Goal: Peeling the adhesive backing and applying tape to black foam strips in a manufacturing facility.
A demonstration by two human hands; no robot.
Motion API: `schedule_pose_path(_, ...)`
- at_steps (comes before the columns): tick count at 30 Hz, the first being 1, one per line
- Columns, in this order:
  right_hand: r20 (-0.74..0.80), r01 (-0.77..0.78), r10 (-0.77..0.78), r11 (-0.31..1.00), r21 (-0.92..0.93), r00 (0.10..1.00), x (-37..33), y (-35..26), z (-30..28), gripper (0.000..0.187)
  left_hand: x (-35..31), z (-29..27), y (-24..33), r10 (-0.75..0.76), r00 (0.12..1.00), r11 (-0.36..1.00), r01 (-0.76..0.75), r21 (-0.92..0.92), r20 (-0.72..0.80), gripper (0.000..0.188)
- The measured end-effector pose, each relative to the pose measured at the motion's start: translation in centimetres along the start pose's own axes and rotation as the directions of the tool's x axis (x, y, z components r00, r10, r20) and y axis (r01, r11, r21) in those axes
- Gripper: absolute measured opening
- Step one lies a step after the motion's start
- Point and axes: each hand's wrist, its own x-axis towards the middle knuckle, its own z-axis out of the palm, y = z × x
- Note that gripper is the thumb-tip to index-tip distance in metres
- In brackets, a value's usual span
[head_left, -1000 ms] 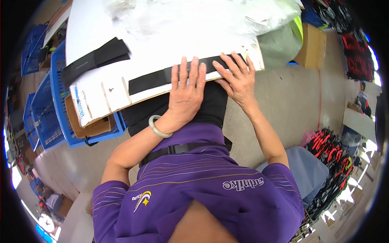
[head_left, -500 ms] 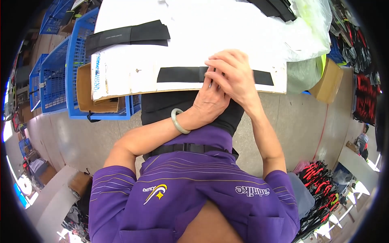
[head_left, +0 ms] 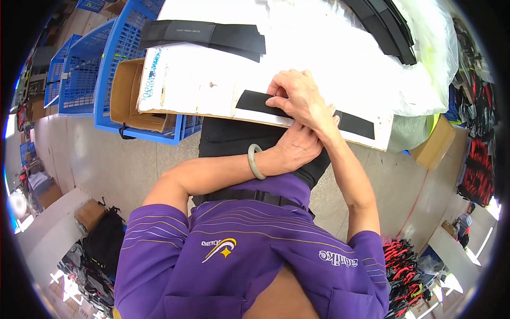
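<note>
— What have your hands got right now?

— My right hand is curled down over the black fabric strap, fingertips pinching its top edge where it lies flat along the near edge of the white board. My left hand sits just under it, below the board's lip, fingers bent; I can't tell whether it grips the strap's underside or only steadies the edge.

— How would you do this bit well?

— I'd judge the thing is to keep the strap square to the board's edge and flat while I press, since it could skew or slide off the lip toward my lap.

— Room to move?

— Plenty of bare board to the left. Ahead, the pile of black straps is well apart. To the right, clear plastic wrap crowds the strap's far end. The cardboard box in the blue crate sits left, below board level.
</note>
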Motion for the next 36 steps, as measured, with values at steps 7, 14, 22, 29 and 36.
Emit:
schedule_pose_path(7,-0.136,0.049,-0.049,0.999,-0.005,0.989,0.2,0.9,3.2,0.022,-1.1,0.6,-0.3,-0.022,0.998,1.000,0.020,-0.019,-0.060,0.057)
schedule_pose_path(14,-0.131,0.000,-0.010,0.997,-0.081,0.991,0.4,-0.3,2.7,0.019,-0.4,-0.2,-0.4,0.015,0.996,0.999,-0.012,0.036,-0.083,0.051)
schedule_pose_path(22,-0.174,0.015,-0.016,1.000,-0.005,0.985,-0.1,1.3,2.8,0.019,-0.2,0.3,0.2,0.016,1.000,0.996,-0.017,-0.088,-0.020,0.052)
schedule_pose_path(29,-0.167,-0.041,0.060,0.993,0.112,0.984,0.2,-0.3,2.3,0.017,-0.4,0.4,0.1,-0.002,0.996,1.000,0.000,-0.029,-0.090,0.052)
schedule_pose_path(36,-0.162,-0.075,0.089,0.993,0.092,0.983,1.2,-0.8,2.0,0.015,0.2,0.2,-0.7,-0.016,0.998,0.998,0.012,-0.056,-0.058,0.053)
